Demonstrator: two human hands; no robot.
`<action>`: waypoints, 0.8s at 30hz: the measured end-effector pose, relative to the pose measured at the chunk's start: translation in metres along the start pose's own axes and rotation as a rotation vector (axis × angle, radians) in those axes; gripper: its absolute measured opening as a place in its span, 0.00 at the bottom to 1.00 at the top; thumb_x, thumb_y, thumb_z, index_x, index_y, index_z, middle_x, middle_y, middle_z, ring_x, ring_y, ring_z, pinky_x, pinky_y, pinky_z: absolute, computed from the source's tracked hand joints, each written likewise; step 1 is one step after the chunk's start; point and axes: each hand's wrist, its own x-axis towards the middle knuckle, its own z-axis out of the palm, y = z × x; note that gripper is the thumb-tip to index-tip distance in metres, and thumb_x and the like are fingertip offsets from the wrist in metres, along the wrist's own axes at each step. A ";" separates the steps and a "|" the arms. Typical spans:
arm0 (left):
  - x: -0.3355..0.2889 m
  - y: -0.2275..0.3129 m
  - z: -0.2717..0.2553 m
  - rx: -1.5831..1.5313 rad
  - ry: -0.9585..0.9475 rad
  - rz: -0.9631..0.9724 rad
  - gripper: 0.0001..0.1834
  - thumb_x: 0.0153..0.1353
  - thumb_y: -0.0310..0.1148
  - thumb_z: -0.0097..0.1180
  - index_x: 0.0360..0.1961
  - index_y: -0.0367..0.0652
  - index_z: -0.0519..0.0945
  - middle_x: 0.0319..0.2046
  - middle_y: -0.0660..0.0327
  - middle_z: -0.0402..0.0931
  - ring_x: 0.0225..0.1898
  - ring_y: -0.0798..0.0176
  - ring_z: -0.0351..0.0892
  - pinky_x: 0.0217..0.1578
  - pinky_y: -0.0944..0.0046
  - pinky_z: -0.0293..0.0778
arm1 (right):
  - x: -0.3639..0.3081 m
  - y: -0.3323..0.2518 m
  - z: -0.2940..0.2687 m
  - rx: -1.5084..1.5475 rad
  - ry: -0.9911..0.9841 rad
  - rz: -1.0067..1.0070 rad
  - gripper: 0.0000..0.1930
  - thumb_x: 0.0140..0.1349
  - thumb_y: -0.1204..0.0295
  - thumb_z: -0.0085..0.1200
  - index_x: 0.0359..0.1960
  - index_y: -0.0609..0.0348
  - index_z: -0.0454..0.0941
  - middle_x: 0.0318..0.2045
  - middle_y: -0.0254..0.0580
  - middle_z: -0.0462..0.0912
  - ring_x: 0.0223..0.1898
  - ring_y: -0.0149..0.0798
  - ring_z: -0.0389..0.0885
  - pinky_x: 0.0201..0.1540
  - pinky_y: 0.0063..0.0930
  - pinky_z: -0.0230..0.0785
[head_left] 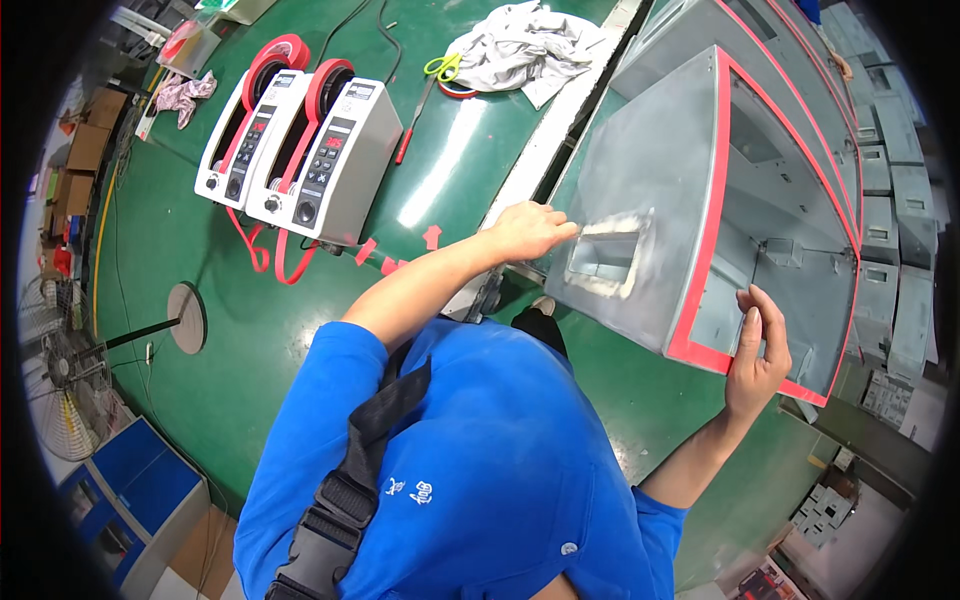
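A grey metal box (640, 150) lies tilted at my right, with red tape (722, 150) along the rim of its open front. Its near side has a rectangular cutout (608, 258) ringed by pale, rough patches. My left hand (535, 230) is closed, fingertips at the cutout's left edge; anything pinched in them is hidden. At the lower taped rim is my right hand (760, 355), its fingers raised and loosely bent before the opening, with the thumb apart. Nothing shows between them.
Two white tape dispensers (335, 165) with red rolls stand on the green table (450, 190). Near them lie red tape pieces (432, 238), yellow-handled scissors (443, 67), a red-handled tool (404, 145) and a crumpled cloth (525, 50). More taped boxes (690, 35) stand behind; a fan (65, 365) is at left.
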 end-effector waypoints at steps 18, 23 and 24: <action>-0.004 0.004 0.010 0.077 0.063 -0.010 0.09 0.46 0.32 0.50 0.31 0.49 0.70 0.20 0.64 0.67 0.24 0.61 0.74 0.21 0.59 0.71 | -0.001 -0.002 0.000 -0.025 -0.004 0.007 0.11 0.61 0.79 0.44 0.42 0.68 0.75 0.36 0.46 0.80 0.39 0.35 0.79 0.44 0.25 0.69; -0.003 0.005 0.009 0.063 -0.004 -0.030 0.08 0.46 0.31 0.49 0.30 0.48 0.69 0.21 0.63 0.68 0.25 0.59 0.75 0.22 0.57 0.72 | -0.002 -0.002 0.000 -0.019 0.005 -0.005 0.10 0.61 0.78 0.44 0.42 0.67 0.75 0.35 0.45 0.80 0.39 0.35 0.79 0.43 0.25 0.69; -0.003 0.005 0.009 0.059 -0.011 -0.034 0.08 0.47 0.31 0.49 0.30 0.48 0.69 0.22 0.62 0.68 0.25 0.59 0.75 0.22 0.57 0.72 | -0.001 -0.002 0.001 -0.009 0.010 -0.009 0.10 0.61 0.78 0.44 0.41 0.67 0.75 0.35 0.45 0.80 0.39 0.35 0.79 0.43 0.25 0.69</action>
